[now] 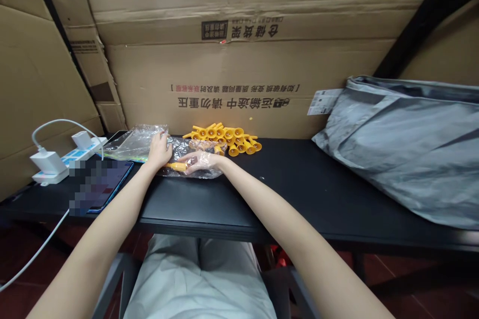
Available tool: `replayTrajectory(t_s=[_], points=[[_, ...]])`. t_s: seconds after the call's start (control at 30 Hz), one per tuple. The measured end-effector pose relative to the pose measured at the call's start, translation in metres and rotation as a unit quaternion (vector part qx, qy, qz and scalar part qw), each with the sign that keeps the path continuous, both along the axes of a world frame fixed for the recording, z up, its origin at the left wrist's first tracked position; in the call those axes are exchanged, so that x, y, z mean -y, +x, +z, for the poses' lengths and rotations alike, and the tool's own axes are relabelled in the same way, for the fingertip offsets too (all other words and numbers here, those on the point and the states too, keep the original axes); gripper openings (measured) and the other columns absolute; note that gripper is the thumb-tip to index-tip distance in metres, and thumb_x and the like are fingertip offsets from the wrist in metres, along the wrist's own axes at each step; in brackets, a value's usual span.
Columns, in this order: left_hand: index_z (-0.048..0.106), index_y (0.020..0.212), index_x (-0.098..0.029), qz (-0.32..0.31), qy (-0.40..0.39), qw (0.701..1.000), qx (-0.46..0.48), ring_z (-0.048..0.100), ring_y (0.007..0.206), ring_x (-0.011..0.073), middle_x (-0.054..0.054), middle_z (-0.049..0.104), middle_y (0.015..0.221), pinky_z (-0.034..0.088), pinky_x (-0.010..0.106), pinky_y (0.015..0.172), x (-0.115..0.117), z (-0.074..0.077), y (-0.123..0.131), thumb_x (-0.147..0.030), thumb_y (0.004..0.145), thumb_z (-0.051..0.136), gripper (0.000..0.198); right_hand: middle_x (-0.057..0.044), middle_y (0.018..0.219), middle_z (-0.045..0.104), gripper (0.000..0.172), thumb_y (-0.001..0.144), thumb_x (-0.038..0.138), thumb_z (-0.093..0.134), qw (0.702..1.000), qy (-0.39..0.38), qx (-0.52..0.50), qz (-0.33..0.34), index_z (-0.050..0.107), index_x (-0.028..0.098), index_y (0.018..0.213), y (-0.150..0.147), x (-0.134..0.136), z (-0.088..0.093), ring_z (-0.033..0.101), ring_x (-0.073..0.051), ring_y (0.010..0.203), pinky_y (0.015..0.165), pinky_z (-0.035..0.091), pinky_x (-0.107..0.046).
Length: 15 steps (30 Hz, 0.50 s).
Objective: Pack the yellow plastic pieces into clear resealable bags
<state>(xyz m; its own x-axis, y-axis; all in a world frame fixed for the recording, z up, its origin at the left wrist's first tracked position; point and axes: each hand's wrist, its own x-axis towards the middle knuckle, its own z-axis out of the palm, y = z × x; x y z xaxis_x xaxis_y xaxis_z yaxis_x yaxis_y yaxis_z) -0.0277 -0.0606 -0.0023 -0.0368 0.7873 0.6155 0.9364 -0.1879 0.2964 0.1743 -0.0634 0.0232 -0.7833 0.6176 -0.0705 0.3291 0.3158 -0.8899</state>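
My right hand (202, 160) is inside a clear plastic bag (179, 145), with the film lying over its back. Its fingers are closed round a small yellow trumpet-shaped plastic piece (176, 166) that lies sideways and points left. On the bag's left part, my left hand (160, 149) has its fingers bent and gripping the film; their tips are partly hidden. Just behind the bag, a pile of several similar yellow horn pieces (230, 135) rests on the black table (292, 179), many with their wide mouths facing me.
Left of the bag lie more clear packaging (130, 142) and a phone (107, 187). A white power strip (56, 177) with chargers and a cable stands at the far left. A large grey bag (407, 144) occupies the right side. Cardboard (239, 65) walls the back.
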Motion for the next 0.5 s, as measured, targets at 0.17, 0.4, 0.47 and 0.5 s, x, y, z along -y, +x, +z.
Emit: replayTrajectory(t_s=[0.17,0.4,0.47,0.5], points=[[0.045,0.128,-0.011,-0.018,-0.019,1.000,-0.005,0.027,0.137,0.0294,0.020,0.034,0.145,0.023,0.049,0.111,-0.006,-0.012,0.008,-0.026,0.085,0.040,0.046,-0.003,0.092,0.071,0.047,0.062,0.013,0.073,1.000,0.031,0.005,0.000,0.068,0.018,0.109,0.007,-0.002,0.002,0.063,-0.016,0.089,0.086,0.048,-0.029],[0.041,0.132,-0.013,0.003,-0.077,0.997,-0.009,0.022,0.140,0.0313,0.019,0.029,0.149,0.021,0.056,0.110,-0.006,-0.017,0.011,-0.030,0.088,0.037,0.048,-0.007,0.089,0.070,0.023,0.068,0.006,0.054,0.993,0.086,-0.006,-0.086,0.070,0.011,0.083,0.054,-0.003,0.035,0.061,-0.011,0.063,0.068,0.051,-0.027],[0.041,0.133,-0.012,0.012,-0.092,0.996,-0.009,0.020,0.140,0.0326,0.019,0.028,0.150,0.020,0.057,0.110,-0.004,-0.017,0.013,-0.031,0.088,0.037,0.050,-0.007,0.082,0.069,0.020,0.069,0.008,0.050,0.984,0.096,-0.027,-0.150,0.068,0.011,0.077,0.077,-0.007,0.044,0.059,-0.011,0.056,0.062,0.050,-0.026],[0.041,0.133,-0.012,0.016,-0.098,0.995,-0.009,0.019,0.140,0.0331,0.019,0.027,0.150,0.020,0.057,0.110,-0.004,-0.017,0.013,-0.031,0.088,0.036,0.050,-0.007,0.080,0.069,0.020,0.068,0.008,0.050,0.972,0.113,-0.043,-0.203,0.067,0.012,0.077,0.089,-0.010,0.047,0.058,-0.011,0.055,0.060,0.049,-0.027]])
